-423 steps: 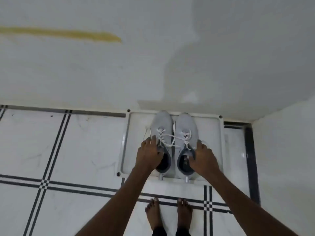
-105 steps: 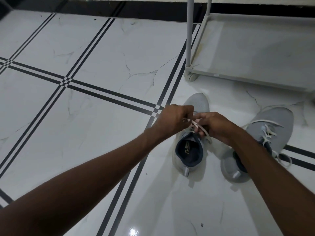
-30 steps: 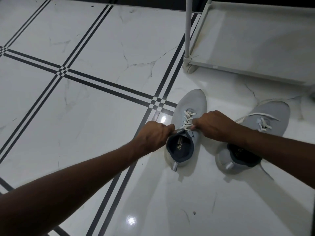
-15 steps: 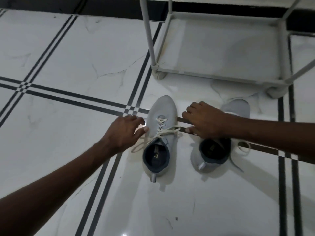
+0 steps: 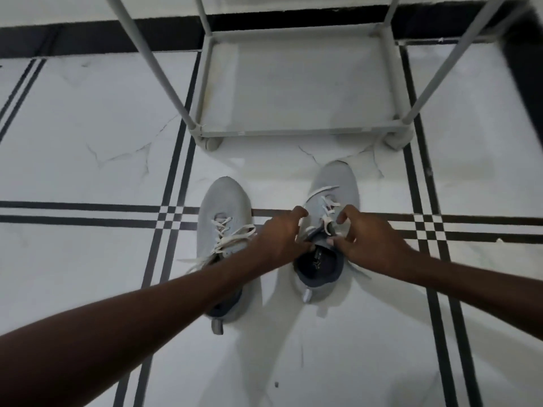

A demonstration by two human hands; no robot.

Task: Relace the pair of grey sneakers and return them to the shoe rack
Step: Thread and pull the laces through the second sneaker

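Two grey sneakers stand on the white tiled floor, toes pointing toward the rack. The left sneaker (image 5: 224, 207) has its white laces threaded, with the ends lying loose across its top. The right sneaker (image 5: 338, 183) has slack white laces (image 5: 326, 211) and a dark lining showing. My left hand (image 5: 279, 235) and my right hand (image 5: 365, 237) flank the right sneaker's tongue, with fingers curled and apart. The thumbs rest at the collar. My left forearm covers the left sneaker's heel opening.
The grey shoe rack (image 5: 293, 132) stands just beyond the sneakers, its bare bottom shelf low to the floor. Slanting grey posts (image 5: 152, 63) rise at its corners. Black stripes cross the floor tiles, and a dark skirting runs along the far wall.
Both hands have left the left sneaker and moved to the right sneaker's tongue. The left sneaker's lace ends now lie loose. The view has shifted so the rack sits straight ahead.
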